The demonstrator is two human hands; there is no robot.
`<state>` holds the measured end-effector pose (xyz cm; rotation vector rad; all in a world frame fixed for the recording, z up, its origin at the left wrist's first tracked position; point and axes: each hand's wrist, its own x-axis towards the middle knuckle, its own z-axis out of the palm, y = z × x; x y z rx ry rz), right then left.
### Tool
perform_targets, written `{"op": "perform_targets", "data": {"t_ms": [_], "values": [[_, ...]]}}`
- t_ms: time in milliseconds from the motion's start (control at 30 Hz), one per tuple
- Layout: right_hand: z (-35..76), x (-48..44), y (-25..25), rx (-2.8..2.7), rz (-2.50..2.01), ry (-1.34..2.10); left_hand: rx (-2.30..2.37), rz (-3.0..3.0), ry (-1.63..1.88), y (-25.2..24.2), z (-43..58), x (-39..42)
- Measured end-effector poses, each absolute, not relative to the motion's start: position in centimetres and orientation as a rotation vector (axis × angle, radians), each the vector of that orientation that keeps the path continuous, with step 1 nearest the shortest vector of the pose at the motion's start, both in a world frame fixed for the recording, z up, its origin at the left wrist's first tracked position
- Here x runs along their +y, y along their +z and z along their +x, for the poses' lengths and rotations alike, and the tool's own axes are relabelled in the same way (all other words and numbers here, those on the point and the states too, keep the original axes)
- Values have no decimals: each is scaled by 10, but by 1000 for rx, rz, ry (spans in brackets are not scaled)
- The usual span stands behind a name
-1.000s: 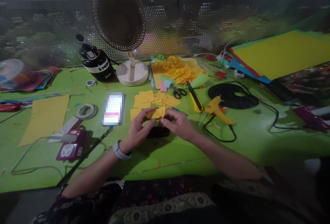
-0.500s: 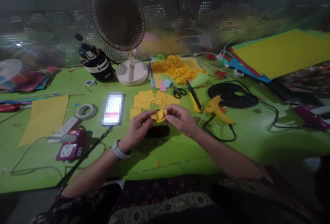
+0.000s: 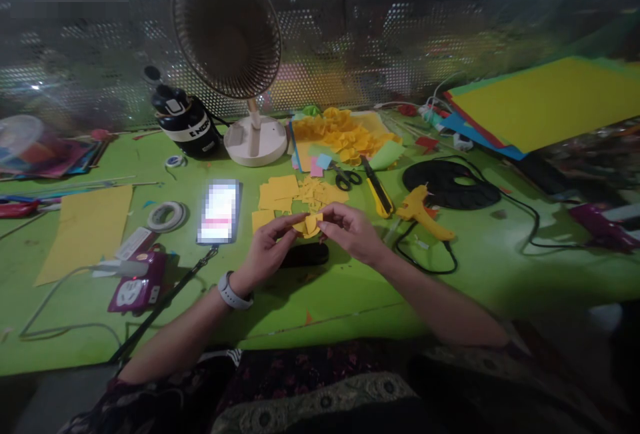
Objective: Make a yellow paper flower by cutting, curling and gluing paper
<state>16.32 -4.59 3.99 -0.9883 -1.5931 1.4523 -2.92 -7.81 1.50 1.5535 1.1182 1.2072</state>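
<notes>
Between my two hands is a small folded yellow paper piece [image 3: 312, 225], curved like a paper flower. My left hand [image 3: 271, 247] pinches its left side, and my right hand [image 3: 351, 231] pinches its right side with thumb and fingers. Fingertips hide part of its edges. Under the hands lies a dark elongated object [image 3: 306, 255], partly covered. Just beyond them are yellow paper squares [image 3: 279, 189] and a heap of small yellow paper scraps [image 3: 316, 191]. Black-handled scissors [image 3: 346, 179] and a yellow utility knife [image 3: 379, 189] lie past my right hand.
A yellow glue gun [image 3: 423, 213] with a black cord rests at right. A phone [image 3: 219, 212], tape roll [image 3: 167, 216] and purple power adapter [image 3: 141, 281] sit at left. Behind stand a fan [image 3: 256, 142], a black bottle [image 3: 190, 124] and a pile of orange paper flowers [image 3: 345, 134].
The right fingertips have shifted very slightly on the yellow paper piece. Both hands otherwise stay in the same place.
</notes>
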Motion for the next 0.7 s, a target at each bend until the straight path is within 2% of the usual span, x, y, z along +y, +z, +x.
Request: {"op": "perform_targets", "data": {"t_ms": [467, 700], "values": [[165, -44, 35, -1771, -1025, 1278, 1076, 1465, 1226, 10, -32, -78], [166, -42, 29, -1905, -801, 832, 1020, 1347, 1214, 9, -31, -74]]}}
